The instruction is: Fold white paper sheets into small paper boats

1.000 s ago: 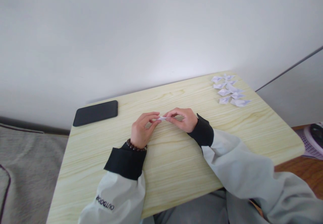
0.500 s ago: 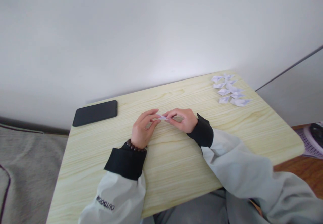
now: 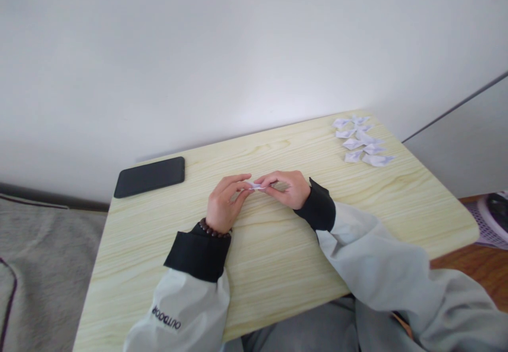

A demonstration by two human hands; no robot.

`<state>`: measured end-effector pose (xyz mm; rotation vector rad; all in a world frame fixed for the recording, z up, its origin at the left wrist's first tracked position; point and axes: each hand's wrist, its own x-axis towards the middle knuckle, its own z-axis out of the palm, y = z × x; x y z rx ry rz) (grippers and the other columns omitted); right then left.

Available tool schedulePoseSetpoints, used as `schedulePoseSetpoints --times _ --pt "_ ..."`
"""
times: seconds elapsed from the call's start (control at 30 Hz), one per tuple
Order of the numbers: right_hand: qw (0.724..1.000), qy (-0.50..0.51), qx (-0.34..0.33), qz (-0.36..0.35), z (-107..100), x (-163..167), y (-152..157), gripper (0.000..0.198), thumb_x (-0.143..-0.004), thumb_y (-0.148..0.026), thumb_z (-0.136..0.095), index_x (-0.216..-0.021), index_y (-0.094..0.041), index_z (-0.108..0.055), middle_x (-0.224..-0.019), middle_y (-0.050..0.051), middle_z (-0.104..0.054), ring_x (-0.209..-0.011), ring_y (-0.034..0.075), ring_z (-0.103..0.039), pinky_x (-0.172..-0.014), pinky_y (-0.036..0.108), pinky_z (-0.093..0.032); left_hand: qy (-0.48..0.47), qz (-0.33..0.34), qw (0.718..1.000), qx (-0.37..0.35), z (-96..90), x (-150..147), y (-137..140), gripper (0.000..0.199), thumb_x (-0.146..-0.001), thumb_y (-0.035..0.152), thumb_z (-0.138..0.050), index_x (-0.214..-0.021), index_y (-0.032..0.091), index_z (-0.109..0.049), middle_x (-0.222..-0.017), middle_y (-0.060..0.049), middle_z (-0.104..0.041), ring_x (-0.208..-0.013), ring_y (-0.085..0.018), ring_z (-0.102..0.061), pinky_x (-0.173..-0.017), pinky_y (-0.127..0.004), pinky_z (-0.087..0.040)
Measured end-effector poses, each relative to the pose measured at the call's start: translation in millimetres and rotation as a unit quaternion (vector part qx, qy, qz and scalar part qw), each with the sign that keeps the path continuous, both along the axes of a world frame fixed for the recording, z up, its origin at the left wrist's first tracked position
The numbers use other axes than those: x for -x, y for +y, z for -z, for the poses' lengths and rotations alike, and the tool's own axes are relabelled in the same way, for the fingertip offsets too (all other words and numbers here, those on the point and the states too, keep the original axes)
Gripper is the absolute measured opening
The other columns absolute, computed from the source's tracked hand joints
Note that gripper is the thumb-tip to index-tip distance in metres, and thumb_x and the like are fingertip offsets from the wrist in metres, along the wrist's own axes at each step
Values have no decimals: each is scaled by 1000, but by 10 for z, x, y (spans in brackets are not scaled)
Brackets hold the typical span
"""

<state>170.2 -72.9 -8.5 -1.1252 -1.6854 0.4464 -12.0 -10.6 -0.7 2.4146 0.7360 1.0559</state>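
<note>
Between my two hands is a small folded piece of white paper [image 3: 257,186], held just above the middle of the table. My left hand [image 3: 227,202] pinches its left end between thumb and fingers, with one finger raised off it. At the right end, my right hand [image 3: 289,188] grips the paper between thumb and fingertips. Much of the paper is hidden by the fingers, so its exact folded shape cannot be made out.
Several folded white paper figures [image 3: 373,160] lie grouped at the table's far right corner. A black smartphone [image 3: 150,177] rests at the far left. The pale wooden table [image 3: 278,267] meets a white wall [image 3: 238,50]. A purple basket [image 3: 486,225] stands on the floor at right.
The raised finger of my left hand has come down slightly, and the fingers have shifted a little on the paper. Both hands keep their hold in the same place.
</note>
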Motion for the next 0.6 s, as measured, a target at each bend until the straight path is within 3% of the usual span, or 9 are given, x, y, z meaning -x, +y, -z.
schedulePoseSetpoints --times 0.2,0.37,0.47,0.6 --pt "1000 2 12 -10 30 -9 11 4 -81 -23 -59 -80 -20 -62 -89 4 -73 -80 13 -69 -73 24 -56 12 25 1000 8 -1 19 0 11 -84 22 -56 -83 19 -67 -102 -7 -69 -95 -17 -64 -85 -33 -52" --pt "1000 11 22 -10 50 -15 18 6 -82 -24 -59 -80 -19 -62 -90 4 -73 -81 13 -69 -75 24 -55 -4 22 994 107 16 18 1 14 -84 24 -55 -84 18 -67 -103 -7 -69 -99 -18 -64 -89 -33 -51" --pt "1000 12 23 -3 46 -12 21 5 -81 -24 -60 -80 -20 -63 -87 2 -73 -77 13 -69 -73 24 -56 -26 15 986 166 22 15 10 14 -82 26 -57 -83 18 -68 -90 -5 -72 -88 -17 -67 -81 -30 -54" --pt "999 27 38 15 32 -4 20 6 -79 -24 -61 -78 -19 -63 -82 2 -73 -72 12 -69 -71 22 -56 -50 -26 982 183 44 15 15 11 -78 28 -62 -81 19 -69 -82 -2 -72 -76 -15 -67 -74 -27 -55"
